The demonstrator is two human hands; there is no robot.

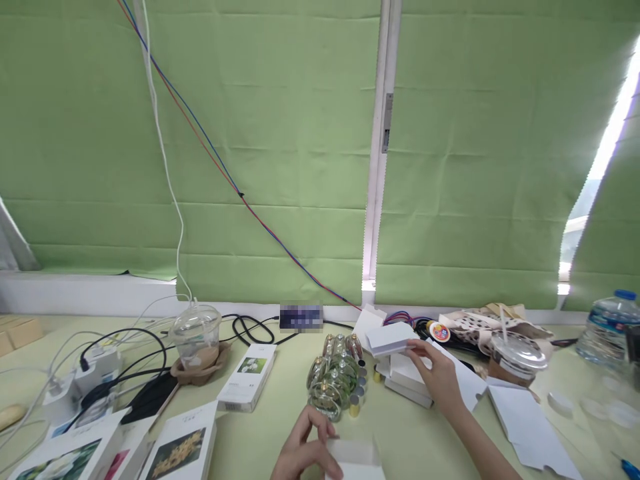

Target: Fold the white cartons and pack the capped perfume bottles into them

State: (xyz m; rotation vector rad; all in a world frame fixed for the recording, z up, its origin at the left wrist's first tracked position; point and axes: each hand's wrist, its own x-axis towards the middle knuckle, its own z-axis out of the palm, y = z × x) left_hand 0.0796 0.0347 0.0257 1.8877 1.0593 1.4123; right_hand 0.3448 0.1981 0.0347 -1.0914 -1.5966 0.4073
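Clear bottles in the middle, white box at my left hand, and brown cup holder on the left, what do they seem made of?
Clear bottles: probably glass, glossy and transparent with bright highlights; plastic is possible. White box: likely smooth matte paperboard, with thin, flat walls. Brown cup holder: perhaps moulded paper pulp, dull and curved.

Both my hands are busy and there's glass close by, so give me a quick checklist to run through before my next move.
1. Left hand on the open white cardboard box: ok, fingers at its edge.
2. Right hand gripping the flat white cardboard piece: ok, held at one end.
3. Left hand clear of the rounded clear glass bottles: cannot tell; its fingers look very close.
4. Whole open box in view: not ok, the bottom edge cuts it off.
5. Domed clear plastic cup away from both hands: ok, well to their left.
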